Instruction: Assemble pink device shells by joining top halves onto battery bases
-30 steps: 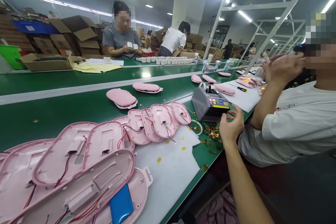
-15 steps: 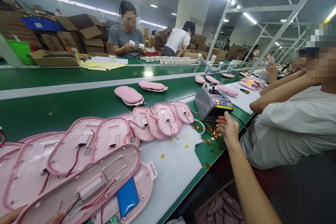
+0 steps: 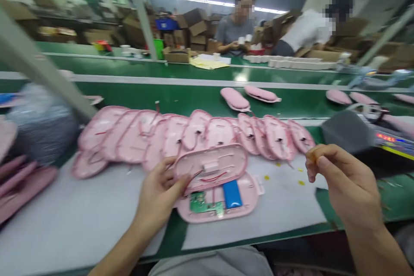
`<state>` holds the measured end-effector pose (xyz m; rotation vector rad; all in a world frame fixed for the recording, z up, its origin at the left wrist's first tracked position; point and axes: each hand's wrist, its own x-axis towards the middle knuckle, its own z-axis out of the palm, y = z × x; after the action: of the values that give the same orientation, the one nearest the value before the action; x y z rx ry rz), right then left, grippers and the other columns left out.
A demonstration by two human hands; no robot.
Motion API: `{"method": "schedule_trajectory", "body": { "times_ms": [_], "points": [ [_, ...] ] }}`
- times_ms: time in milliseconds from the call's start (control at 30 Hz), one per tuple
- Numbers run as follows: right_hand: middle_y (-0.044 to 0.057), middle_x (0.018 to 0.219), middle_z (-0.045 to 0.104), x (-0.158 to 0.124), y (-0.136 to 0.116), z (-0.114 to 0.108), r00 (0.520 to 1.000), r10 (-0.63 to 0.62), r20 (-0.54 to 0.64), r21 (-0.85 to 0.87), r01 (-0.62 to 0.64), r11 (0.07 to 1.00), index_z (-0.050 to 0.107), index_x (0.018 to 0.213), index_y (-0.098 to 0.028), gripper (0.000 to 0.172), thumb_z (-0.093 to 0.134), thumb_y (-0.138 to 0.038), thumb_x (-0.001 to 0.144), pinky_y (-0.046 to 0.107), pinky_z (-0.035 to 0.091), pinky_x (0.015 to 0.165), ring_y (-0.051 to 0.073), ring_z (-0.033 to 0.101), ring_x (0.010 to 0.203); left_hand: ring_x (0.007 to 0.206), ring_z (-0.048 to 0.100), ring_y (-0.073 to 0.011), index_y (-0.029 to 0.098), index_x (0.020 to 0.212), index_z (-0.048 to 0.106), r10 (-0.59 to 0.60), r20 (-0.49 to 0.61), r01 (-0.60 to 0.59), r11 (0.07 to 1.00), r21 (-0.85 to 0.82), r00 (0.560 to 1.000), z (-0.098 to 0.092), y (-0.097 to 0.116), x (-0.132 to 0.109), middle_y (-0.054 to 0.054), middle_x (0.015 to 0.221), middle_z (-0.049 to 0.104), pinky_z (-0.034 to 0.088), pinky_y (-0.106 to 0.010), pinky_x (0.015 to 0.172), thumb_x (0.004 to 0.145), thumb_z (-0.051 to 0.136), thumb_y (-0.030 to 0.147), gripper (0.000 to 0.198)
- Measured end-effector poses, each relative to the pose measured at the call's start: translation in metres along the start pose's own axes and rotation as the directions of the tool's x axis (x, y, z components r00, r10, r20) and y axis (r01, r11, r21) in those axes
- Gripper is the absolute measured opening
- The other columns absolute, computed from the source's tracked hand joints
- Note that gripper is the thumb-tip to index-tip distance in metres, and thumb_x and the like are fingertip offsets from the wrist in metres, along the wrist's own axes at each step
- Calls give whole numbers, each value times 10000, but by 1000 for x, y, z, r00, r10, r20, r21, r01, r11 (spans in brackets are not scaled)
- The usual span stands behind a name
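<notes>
An opened pink casing (image 3: 213,189) lies on the white foam mat (image 3: 80,215) before me, its lid tilted up, showing a green circuit board (image 3: 202,203), a blue battery (image 3: 232,193) and red wires. My left hand (image 3: 160,192) grips the casing's left end, thumb against the lid. My right hand (image 3: 343,181) hovers to the right, fingers pinched on a small amber piece of tape (image 3: 312,154). A row of overlapping pink half-shells (image 3: 194,136) lies behind the casing.
A grey tape dispenser (image 3: 359,136) with a lit panel stands at the right. Closed pink units (image 3: 234,98) lie on the green belt (image 3: 194,95). A slanted metal post (image 3: 39,64) and a grey bag (image 3: 42,120) are at the left. Two people work across the line near cardboard boxes.
The view swung left, from the dispenser and the neighbouring person to the casing. My right hand came back from the dispenser pinching tape. My left hand now holds the casing.
</notes>
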<state>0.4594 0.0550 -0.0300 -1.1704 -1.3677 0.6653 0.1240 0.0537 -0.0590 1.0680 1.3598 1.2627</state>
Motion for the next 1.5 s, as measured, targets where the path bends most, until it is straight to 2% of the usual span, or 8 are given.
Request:
{"method": "schedule_trajectory", "body": {
  "times_ms": [167, 300, 433, 633, 900, 1167, 1367, 1500],
  "points": [
    [29, 819, 513, 29, -60, 101, 626, -248, 740, -165, 526, 834, 560, 831, -207, 179, 467, -254, 976, 285, 373, 626, 140, 472, 706, 728, 668, -162, 131, 1096, 621, -18, 106, 41, 975, -219, 994, 3, 3, -5, -62, 872, 713, 546, -201, 621, 733, 808, 269, 432],
    [36, 860, 463, 39, -63, 155, 377, -268, 887, -234, 866, 442, 557, 816, -193, 168, 453, -183, 948, 259, 257, 523, 129, 401, 669, 755, 669, -157, 129, 1092, 662, 17, 150, 36, 938, -346, 989, 6, -2, -6, -64, 888, 713, 537, -191, 644, 733, 784, 183, 383],
    [48, 837, 437, 39, -53, 169, 268, -285, 920, -217, 956, 200, 560, 799, -184, 148, 475, -115, 899, 262, 208, 497, 141, 389, 663, 825, 681, -175, 125, 1123, 664, 37, 157, 34, 905, -424, 987, 6, -7, -6, -77, 932, 717, 549, -206, 702, 737, 741, 129, 394],
    [70, 821, 488, 32, -52, 175, 282, -306, 909, -263, 959, 103, 605, 758, -182, 140, 548, -126, 874, 277, 188, 488, 162, 455, 712, 793, 676, -141, 133, 1104, 681, 111, 164, -32, 905, -424, 980, 7, -6, -7, -56, 908, 723, 524, -163, 664, 767, 659, 59, 346],
    [25, 793, 634, 54, -61, 162, 638, -167, 752, -527, 733, 430, 651, 854, -218, 219, 743, -397, 767, 263, 289, 530, 187, 562, 699, 858, 698, -199, 142, 1087, 621, 108, 96, -71, 942, -328, 990, 4, -10, -11, -75, 958, 719, 554, -238, 717, 797, 655, 86, 297],
    [-1, 790, 646, 26, -46, 135, 523, -388, 759, -280, 800, 530, 624, 887, -234, 135, 516, -301, 933, 251, 385, 523, 142, 593, 630, 859, 670, -183, 185, 1101, 672, 327, 260, -371, 918, 140, 909, -7, -6, -27, -22, 947, 714, 514, -260, 796, 933, 548, 195, 210],
    [93, 979, 664, -21, -12, 110, 332, -573, 749, -219, 941, 260, 602, 987, -193, 188, 523, -324, 878, 253, 523, 634, 194, 664, 793, 1245, 528, -226, 81, 1129, 611, 577, 670, -874, 412, 256, 468, -27, -11, -24, -141, 1292, 597, 386, -331, 1120, 884, 420, -15, 325],
    [204, 1187, 631, -33, 24, 108, 351, -567, 745, -369, 925, 88, 538, 1247, -68, 606, 482, -487, 813, 337, 590, 724, 299, 669, 990, 1386, 355, -283, 156, 1285, 506, 288, 826, -858, 342, 384, 485, -40, 10, -18, -151, 1476, 396, 274, -438, 1193, 800, 585, 85, 497]
  ]
}}
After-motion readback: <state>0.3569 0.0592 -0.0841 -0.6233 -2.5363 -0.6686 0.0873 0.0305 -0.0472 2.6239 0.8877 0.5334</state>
